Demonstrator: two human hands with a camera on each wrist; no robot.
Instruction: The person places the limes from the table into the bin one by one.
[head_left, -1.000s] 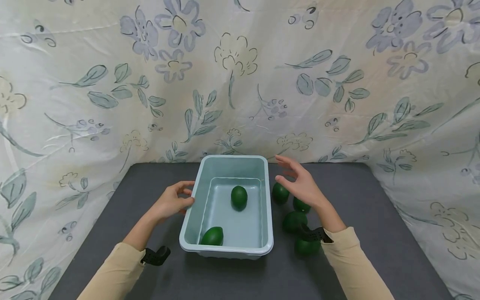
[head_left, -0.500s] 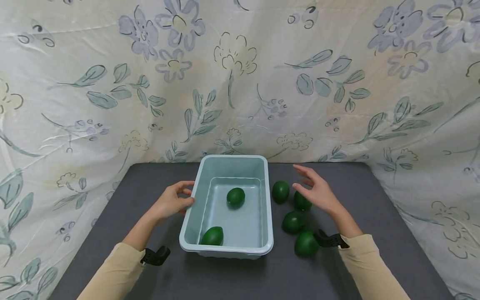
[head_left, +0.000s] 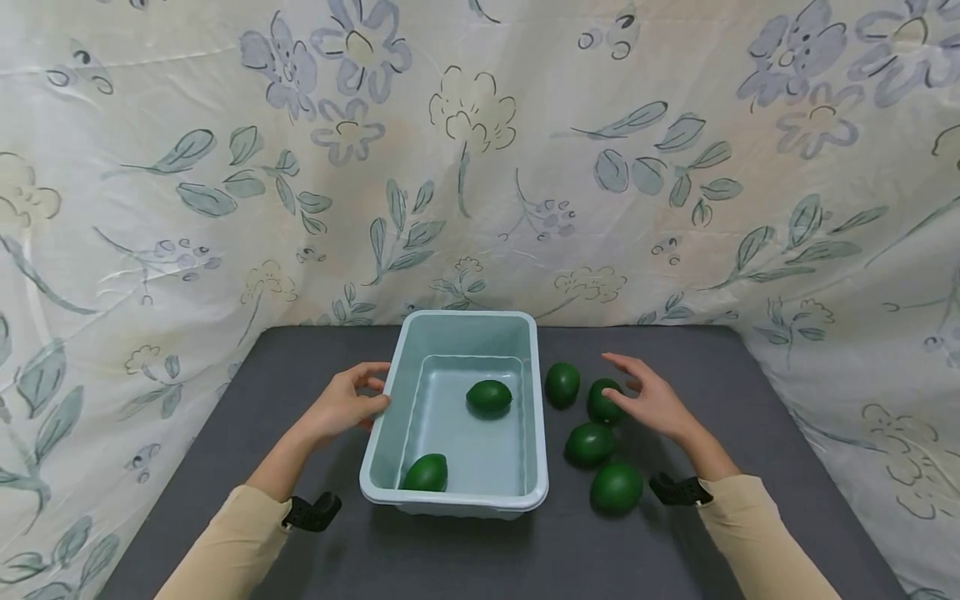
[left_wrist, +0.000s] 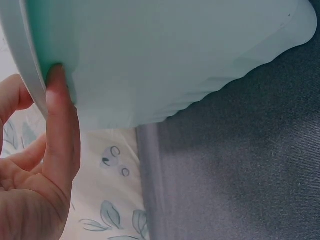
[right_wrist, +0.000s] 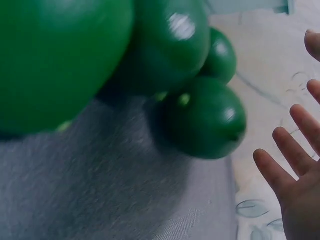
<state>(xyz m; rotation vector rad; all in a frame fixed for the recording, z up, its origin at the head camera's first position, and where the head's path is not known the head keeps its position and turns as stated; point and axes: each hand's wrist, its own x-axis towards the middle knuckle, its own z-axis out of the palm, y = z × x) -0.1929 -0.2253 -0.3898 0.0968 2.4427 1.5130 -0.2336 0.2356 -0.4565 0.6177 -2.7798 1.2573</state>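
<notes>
At the left side of a pale blue-green plastic bin (head_left: 450, 504), my left hand (head_left: 341, 402) holds the rim with its thumb and fingers. In the left wrist view, one finger (left_wrist: 59, 100) lies against the outer wall just under the rim. Inside the bin lie two glossy dark green limes: a lime (head_left: 489, 398) near the middle and a lime (head_left: 426, 473) in the near left corner. Right of the bin, my right hand (head_left: 652, 398) hovers with fingers spread and nothing in it. Its thumb overlaps a lime (head_left: 602, 400) in the head view.
Several more limes sit on the dark grey tabletop (head_left: 450, 558) along the bin's right side, including a lime (head_left: 562, 385) at the back and a lime (head_left: 617, 489) at the front. A floral cloth (head_left: 480, 167) hangs behind the table and along its sides.
My right hand has moved right and nearer to me, away from the bin. The lime in the bin's middle has rolled and turned sideways. My left hand stays at the rim.
</notes>
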